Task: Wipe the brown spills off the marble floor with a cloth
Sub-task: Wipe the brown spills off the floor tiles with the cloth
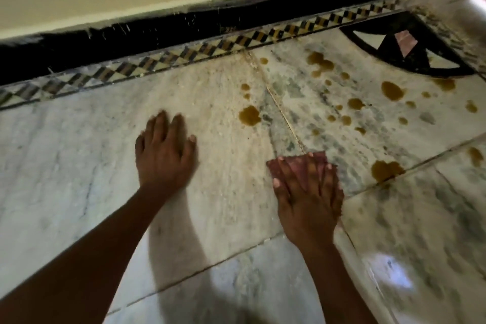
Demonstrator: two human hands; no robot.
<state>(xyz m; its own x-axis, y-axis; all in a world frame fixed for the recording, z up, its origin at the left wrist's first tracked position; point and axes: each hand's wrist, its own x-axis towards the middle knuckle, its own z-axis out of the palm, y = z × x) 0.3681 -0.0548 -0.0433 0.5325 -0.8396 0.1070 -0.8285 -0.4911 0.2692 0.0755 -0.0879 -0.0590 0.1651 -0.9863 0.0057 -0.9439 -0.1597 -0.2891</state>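
My right hand [307, 192] lies flat, fingers spread, pressing a folded dull-red cloth [297, 163] onto the white marble floor [79, 166]. Only the cloth's far edge shows past my fingers. Brown spills dot the floor beyond and to the right: one blot [249, 115] ahead of the cloth, a large one [386, 169] just right of it, and several more [393, 90] farther back. My left hand [164, 150] rests palm down on bare marble to the left, holding nothing, fingers slightly apart.
A checkered black-and-yellow tile border [200, 51] runs along a black skirting [131, 39] under a cream wall. A black arc inlay with triangles [405, 52] sits at the far right. A shiny metal surface [452, 0] fills the upper right corner.
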